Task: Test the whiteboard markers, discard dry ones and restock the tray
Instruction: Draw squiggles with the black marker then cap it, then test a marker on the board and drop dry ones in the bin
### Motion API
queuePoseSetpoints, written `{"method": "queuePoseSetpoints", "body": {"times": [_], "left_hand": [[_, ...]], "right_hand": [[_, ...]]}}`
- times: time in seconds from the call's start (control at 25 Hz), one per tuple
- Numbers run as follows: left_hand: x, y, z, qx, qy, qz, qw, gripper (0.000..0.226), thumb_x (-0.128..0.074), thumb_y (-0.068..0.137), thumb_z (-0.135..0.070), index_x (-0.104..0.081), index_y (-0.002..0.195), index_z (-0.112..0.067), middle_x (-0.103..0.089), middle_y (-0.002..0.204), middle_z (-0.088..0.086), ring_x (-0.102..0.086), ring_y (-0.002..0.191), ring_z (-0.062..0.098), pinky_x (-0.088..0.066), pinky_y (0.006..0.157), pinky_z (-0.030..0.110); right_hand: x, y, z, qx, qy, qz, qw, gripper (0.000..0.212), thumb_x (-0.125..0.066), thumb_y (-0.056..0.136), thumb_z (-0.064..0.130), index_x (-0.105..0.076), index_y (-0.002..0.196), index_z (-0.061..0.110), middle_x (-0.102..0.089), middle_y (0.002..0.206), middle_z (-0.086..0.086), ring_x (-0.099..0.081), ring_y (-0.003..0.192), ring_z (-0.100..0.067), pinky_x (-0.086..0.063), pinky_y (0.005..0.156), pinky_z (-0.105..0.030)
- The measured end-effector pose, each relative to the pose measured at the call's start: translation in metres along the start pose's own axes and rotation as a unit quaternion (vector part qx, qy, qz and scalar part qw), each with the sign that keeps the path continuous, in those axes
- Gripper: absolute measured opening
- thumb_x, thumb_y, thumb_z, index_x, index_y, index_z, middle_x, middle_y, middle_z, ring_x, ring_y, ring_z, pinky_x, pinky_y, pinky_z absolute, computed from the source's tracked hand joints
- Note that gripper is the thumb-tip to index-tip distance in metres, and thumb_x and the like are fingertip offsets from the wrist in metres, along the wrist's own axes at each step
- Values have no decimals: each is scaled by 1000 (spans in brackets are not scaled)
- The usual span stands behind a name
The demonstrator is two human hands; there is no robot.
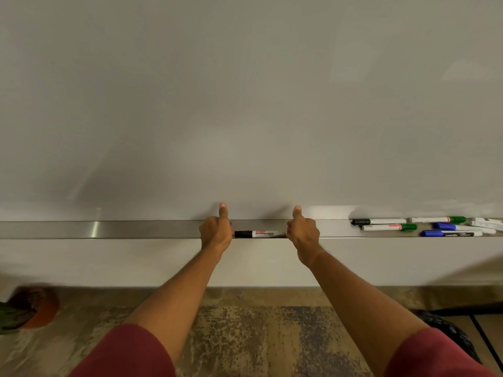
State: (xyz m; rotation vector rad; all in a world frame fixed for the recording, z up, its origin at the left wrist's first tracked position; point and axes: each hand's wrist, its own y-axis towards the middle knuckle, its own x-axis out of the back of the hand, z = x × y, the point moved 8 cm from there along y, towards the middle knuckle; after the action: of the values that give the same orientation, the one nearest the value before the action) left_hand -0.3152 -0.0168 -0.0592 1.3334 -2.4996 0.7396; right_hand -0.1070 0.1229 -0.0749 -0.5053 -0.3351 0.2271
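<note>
Fingers of both hands, left (216,232) and right (303,233), grasp a slim cylindrical black-capped marker (260,234) over the brushed-metal tray (109,229).

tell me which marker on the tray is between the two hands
The black-capped marker, lying alone on the tray between the left hand and right hand; the others cluster far right.

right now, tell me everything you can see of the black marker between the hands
The black marker lies flat along the front edge of the metal tray, parallel to the board. It has a black cap at its left end and a white barrel with a red logo and black print reading "whiteboard marker". It looks plastic and is capped. The left hand grips the cap end and the right hand grips the other end, thumbs pointing up.
</note>
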Motion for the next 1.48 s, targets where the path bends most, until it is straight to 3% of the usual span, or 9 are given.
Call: {"method": "queuePoseSetpoints", "body": {"times": [0.32,0.48,0.56,0.6,0.64,0.72,0.84,1.04,1.48], "left_hand": [[2,-9,0,-3,-15,5,1000,73,-37,87,-71,-59,60,-7,-69,77,16,-67,82,34,-54,82,50],[-4,-25,-14,-73,51,19,996,69,-39,93,-60,-55,64,0,-61,71,15,-58,79,34,-48,72,43],[-17,-38,-25,-137,106,54,983,61,-38,92,-60,-58,73,-5,-61,82,15,-56,89,33,-44,74,42],[-25,-45,-30,-166,149,78,972,61,-38,91,-62,-64,96,-7,-63,106,17,-54,106,33,-45,85,44],[-34,-54,-35,-194,203,102,954,63,-39,91,-63,-58,123,-12,-54,131,14,-47,124,31,-42,98,46],[-51,-72,-46,-271,301,124,906,68,-42,93,-58,-34,147,-17,-32,152,7,-31,138,26,-32,110,43],[-76,-101,-61,-385,387,121,830,74,-38,94,-59,-13,153,-21,-12,160,6,-14,146,26,-18,116,40],[-123,-130,-68,-441,462,150,755,81,-32,94,-62,5,153,-21,12,160,8,12,147,26,4,117,40],[-230,-182,-85,-394,498,130,761,86,-32,92,-65,10,152,-20,15,159,9,14,146,26,2,119,44]], "right_hand": [[9,-3,-6,-9,78,15,997,57,-43,90,64,-63,92,11,-65,102,-8,-62,100,-29,-49,98,-45],[24,-17,2,11,92,23,995,50,-44,93,60,-62,93,13,-66,110,-11,-60,104,-28,-46,101,-46],[39,-30,12,79,0,2,997,57,-44,94,57,-64,101,4,-65,115,-17,-58,107,-32,-44,101,-46],[46,-39,19,127,-62,-9,990,60,-45,94,56,-63,111,2,-63,120,-18,-57,112,-32,-43,101,-45],[54,-49,23,170,-122,-19,978,61,-47,93,56,-60,123,5,-60,128,-15,-54,120,-31,-42,103,-42],[68,-63,26,223,-230,-34,947,68,-50,91,57,-47,140,11,-49,143,-10,-43,133,-27,-36,108,-41],[87,-73,23,259,-377,-67,887,74,-45,91,60,-31,149,15,-33,154,-9,-28,142,-26,-28,112,-42],[136,-72,5,252,-473,-105,838,79,-37,91,65,-22,152,17,-22,159,-8,-21,145,-26,-24,114,-42],[238,-6,-11,290,-517,-69,803,78,-42,89,62,-27,150,16,-28,156,-10,-26,144,-28,-26,114,-42]]}}
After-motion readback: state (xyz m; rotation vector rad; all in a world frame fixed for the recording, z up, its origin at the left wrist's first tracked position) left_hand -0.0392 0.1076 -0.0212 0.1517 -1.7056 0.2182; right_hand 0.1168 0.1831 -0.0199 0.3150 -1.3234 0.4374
